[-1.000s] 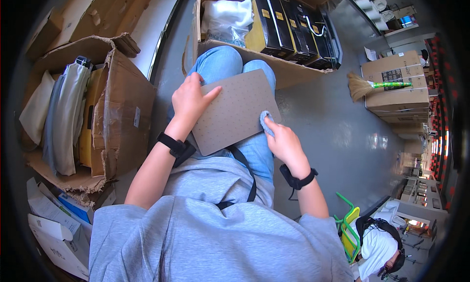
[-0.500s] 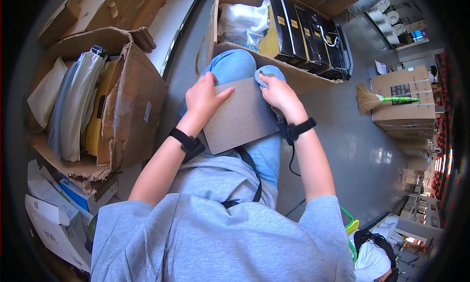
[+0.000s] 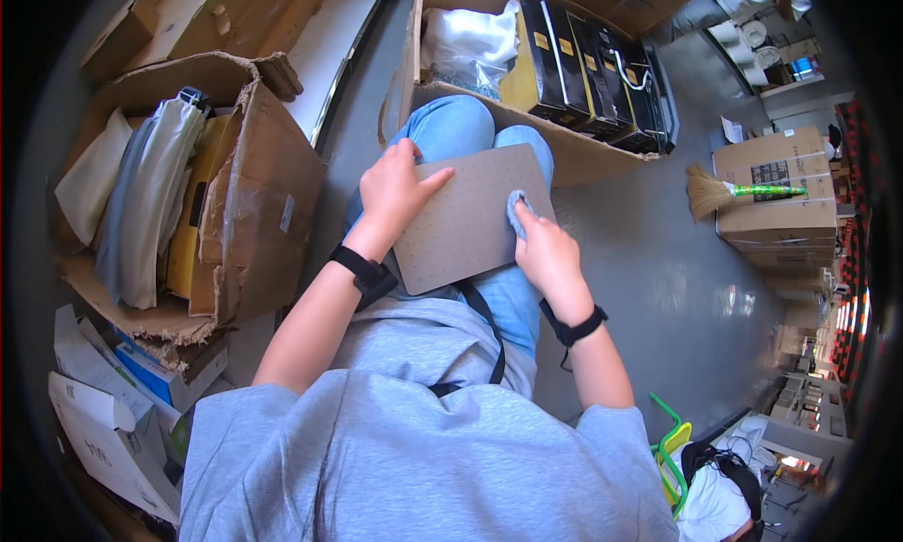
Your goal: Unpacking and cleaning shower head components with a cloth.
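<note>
A flat grey-brown panel [image 3: 451, 241] with rounded corners and a faint dotted pattern lies tilted across my lap. My left hand [image 3: 390, 192] grips its left edge, the thumb lying over the top face and the other fingers partly hidden at the edge. Bunched in the fingers of my right hand [image 3: 547, 258] is a small blue-grey cloth [image 3: 515, 215]. It touches the panel's face near the right edge.
Beyond my knees stands an open carton [image 3: 602, 163] of black-and-yellow boxes [image 3: 531, 67] and a plastic-wrapped white bundle [image 3: 470, 44]. A torn carton [image 3: 273, 208] holds wrapped items at left, above white boxes [image 3: 103, 453]. A broom [image 3: 710, 192] lies against stacked cartons [image 3: 776, 218] at right.
My right hand has drawn the cloth from the panel's far right corner toward me, onto its face near the right edge. My left hand keeps its grip almost unmoved.
</note>
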The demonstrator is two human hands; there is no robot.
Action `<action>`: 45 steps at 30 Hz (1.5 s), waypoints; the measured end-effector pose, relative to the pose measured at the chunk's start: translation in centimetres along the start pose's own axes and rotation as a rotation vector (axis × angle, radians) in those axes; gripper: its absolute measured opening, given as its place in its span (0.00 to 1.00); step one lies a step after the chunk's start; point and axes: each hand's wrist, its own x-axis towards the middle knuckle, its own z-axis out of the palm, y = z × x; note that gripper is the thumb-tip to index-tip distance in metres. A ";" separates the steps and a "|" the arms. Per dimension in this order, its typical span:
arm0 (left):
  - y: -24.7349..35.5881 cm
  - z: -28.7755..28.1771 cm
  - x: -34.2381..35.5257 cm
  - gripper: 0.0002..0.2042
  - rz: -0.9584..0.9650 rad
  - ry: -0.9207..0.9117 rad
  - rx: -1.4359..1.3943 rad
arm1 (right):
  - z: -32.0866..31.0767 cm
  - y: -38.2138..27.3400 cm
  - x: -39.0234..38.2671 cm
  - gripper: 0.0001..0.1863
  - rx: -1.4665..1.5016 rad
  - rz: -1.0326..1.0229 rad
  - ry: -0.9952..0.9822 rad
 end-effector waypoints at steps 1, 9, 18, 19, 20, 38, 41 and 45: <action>0.0 0.0 0.1 0.26 -0.006 -0.003 0.011 | 0.0 0.1 -1.0 0.26 0.005 0.068 -0.070; -0.1 0.3 0.1 0.25 0.024 0.019 0.025 | 0.5 -0.9 -5.1 0.27 -0.026 0.136 -0.094; -0.2 0.9 0.0 0.17 0.062 0.051 0.105 | 0.1 -1.8 1.7 0.21 0.064 -0.015 -0.019; -0.1 0.9 0.0 0.16 0.079 0.068 0.135 | 0.1 -2.1 2.6 0.21 0.055 -0.021 -0.011; -0.1 1.1 -0.1 0.16 0.080 0.071 0.138 | 0.0 -2.3 3.5 0.20 0.042 -0.023 -0.003; -1.4 -4.8 0.8 0.31 0.018 -0.438 -0.112 | -0.4 6.2 -0.7 0.20 0.998 0.234 0.296; 1.2 -6.7 2.0 0.27 -0.071 -0.291 -0.284 | -2.5 8.5 -3.7 0.21 1.147 0.446 0.431; 5.1 -9.4 3.1 0.22 0.404 0.145 -0.250 | -5.0 9.8 -7.1 0.19 1.248 0.582 0.551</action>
